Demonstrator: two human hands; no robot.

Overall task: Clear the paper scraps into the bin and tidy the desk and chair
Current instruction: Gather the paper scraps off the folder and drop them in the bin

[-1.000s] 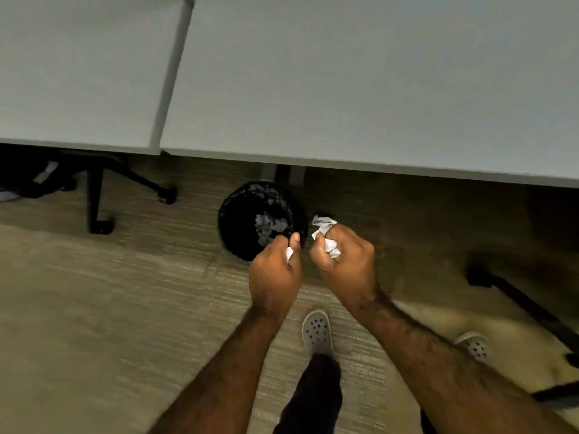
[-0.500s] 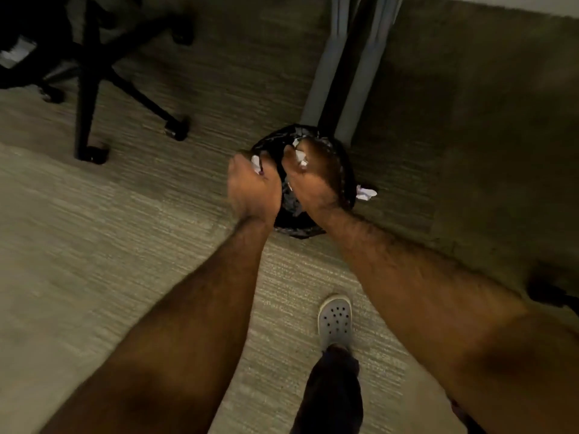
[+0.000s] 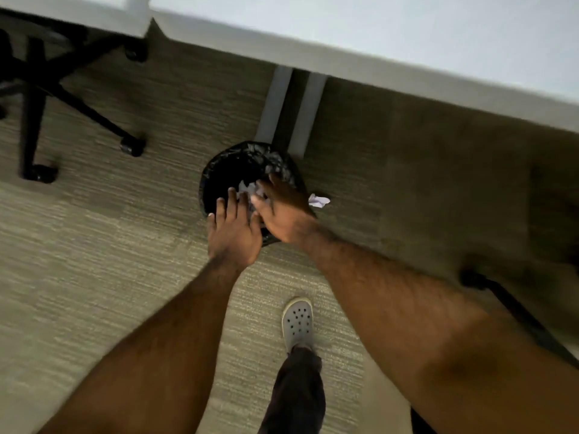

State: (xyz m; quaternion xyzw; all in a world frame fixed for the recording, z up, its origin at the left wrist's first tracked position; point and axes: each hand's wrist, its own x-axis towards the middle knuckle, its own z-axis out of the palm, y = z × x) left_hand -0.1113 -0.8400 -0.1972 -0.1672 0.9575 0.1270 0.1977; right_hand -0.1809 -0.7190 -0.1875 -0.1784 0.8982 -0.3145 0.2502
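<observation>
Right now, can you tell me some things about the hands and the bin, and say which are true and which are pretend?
1. Both hands are open over the bin. True: the left hand and right hand have spread fingers above the black-lined bin.
2. A paper scrap lies on the carpet beside the bin. True: the paper scrap sits just right of it.
3. The bin is empty. False: crumpled paper shows inside.
4. The bin stands on the desk. False: it stands on the carpet by the desk leg.
5. The person is barefoot. False: a grey clog is on the foot.
</observation>
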